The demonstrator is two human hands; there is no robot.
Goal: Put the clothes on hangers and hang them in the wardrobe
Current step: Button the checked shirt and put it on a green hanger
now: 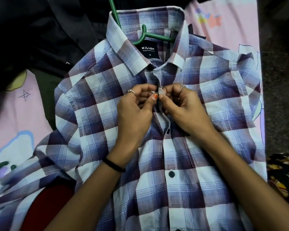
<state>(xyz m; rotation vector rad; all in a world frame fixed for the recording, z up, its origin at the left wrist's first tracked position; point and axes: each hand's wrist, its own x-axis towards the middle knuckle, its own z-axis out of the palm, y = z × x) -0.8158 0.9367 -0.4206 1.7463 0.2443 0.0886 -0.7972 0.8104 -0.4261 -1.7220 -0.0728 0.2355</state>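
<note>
A blue, maroon and white checked shirt (107, 100) lies front-up on a pink bedsheet (15, 114), collar away from me. A green plastic hanger (145, 36) sits inside the collar, its hook sticking out past the top edge. My left hand (133, 112) pinches the left side of the placket at the second button from the collar. My right hand (182, 109) pinches the right placket edge against it. Their fingertips meet over a dark button. Lower dark buttons (171, 174) show on the placket.
Dark clothes (48, 30) are heaped at the back left. A red cloth (45, 202) lies at the lower left under a sleeve. A patterned fabric (282, 177) sits at the right edge beside a dark floor (280, 97).
</note>
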